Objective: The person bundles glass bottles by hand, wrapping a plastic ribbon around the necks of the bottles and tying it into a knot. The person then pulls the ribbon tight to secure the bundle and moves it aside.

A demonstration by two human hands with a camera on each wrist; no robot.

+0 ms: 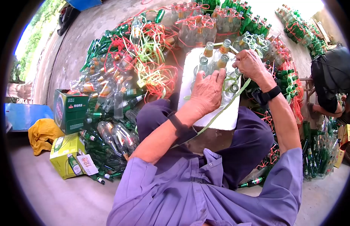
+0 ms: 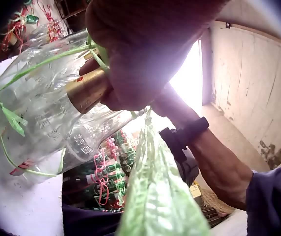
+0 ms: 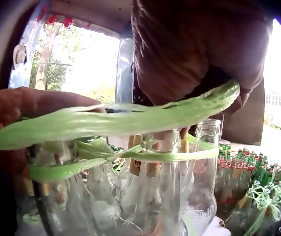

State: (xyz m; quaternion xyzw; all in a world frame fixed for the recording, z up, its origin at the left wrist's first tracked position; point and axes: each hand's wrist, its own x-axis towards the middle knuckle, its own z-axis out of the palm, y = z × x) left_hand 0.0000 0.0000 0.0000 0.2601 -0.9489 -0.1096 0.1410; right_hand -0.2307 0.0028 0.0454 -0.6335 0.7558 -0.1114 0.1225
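Head view | left hand (image 1: 207, 92) presses clear bottles (image 1: 205, 63), pinching green strap (image 1: 224, 107) | right hand (image 1: 250, 64) grips same strap

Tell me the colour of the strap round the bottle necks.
Light green; the strap shows best in the right wrist view.

White foam slab (image 1: 188, 81), a cluster of clear glass bottles (image 1: 215, 60) upright on its top
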